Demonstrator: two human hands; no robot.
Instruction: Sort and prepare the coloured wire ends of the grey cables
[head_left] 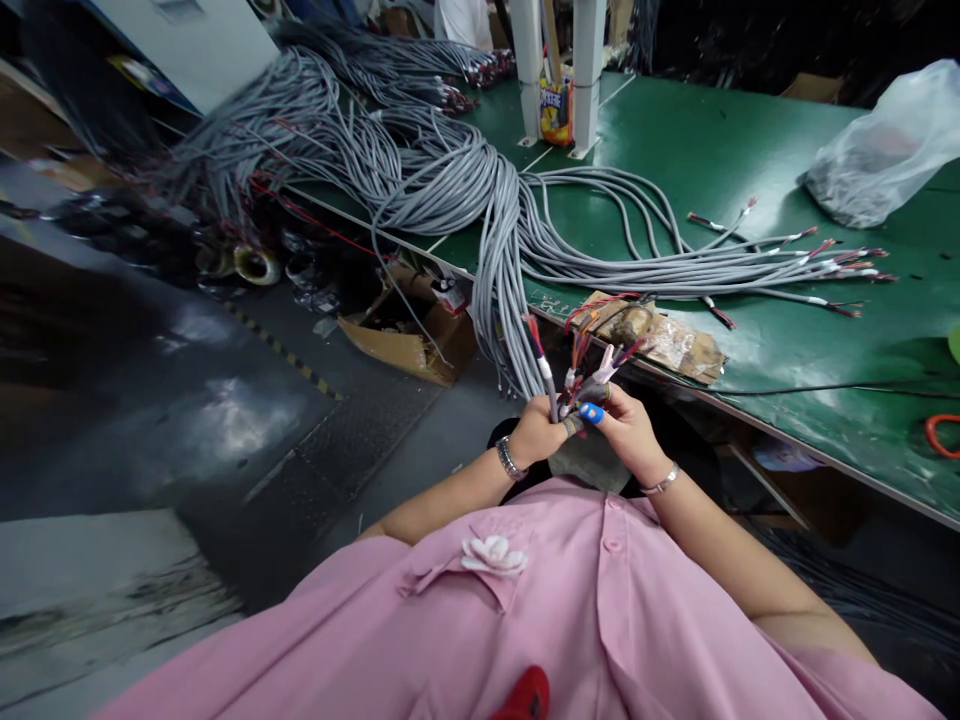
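Note:
My left hand (pixel 541 432) is closed around the ends of several grey cables (pixel 501 270), whose coloured wires fan out above it. Close beside it, my right hand (pixel 628 428) has its thumb and fingers pinched on one of the cable ends (pixel 600 385). Blue tape wraps the right thumb, and other fingers wear greyish coverings. White bands show where the sheaths stop and the thin red, purple and orange wires come out. From my hands the cables run up over the table edge. How the fingers sit on the single wires is too small to tell.
On the green table (pixel 697 130) lie more grey cables (pixel 675 270), a taped cardboard piece (pixel 686 345) and a plastic bag (pixel 889 150). White posts (pixel 527 70) rise at the back. An open cardboard box (pixel 409 345) stands below the table edge. An orange-red handle (pixel 941 437) lies far right.

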